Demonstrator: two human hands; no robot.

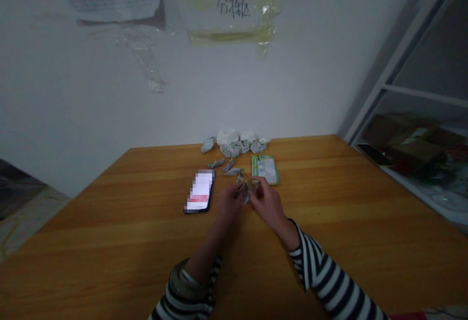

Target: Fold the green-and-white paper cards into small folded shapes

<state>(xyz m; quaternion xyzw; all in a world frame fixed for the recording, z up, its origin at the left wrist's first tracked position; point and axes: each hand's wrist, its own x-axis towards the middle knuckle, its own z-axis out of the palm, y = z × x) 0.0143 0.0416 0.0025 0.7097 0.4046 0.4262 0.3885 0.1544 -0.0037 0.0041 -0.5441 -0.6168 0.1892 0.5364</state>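
Between my two hands, above the middle of the table, is a small crinkled printed wrapper (245, 196). My left hand (228, 204) pinches it from the left, and the fingers of my right hand (268, 204) are closed on its right side. What lies inside the wrapper is too small and dim to make out. Just beyond my fingers are several small twisted printed wrappers (233, 171). A green-edged flat packet (265, 169) with a printed white label lies past my right hand.
A lit phone (199, 191) lies left of my left hand on the wooden table (120, 222). Crumpled printed wrappers and white tissue (228, 138) are heaped at the back against the wall. Shelving with a cardboard box (413, 149) stands at the right.
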